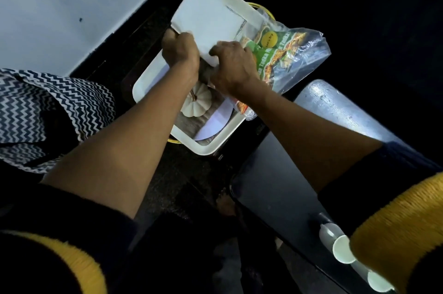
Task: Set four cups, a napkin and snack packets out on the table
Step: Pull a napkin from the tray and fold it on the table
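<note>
While both hands meet over the white tray (143, 80), the left hand (179, 51) and the right hand (233, 66) each curl their fingers around the lower edge of a white napkin (203, 20), which rises toward twelve o'clock above them. In the tray, a snack packet (282, 54) with green print lies at three o'clock of the hands, and a pale pumpkin picture shows at six o'clock. Two white cups (341, 249) stand on the dark surface (271, 186) at five o'clock, well apart from the tray.
</note>
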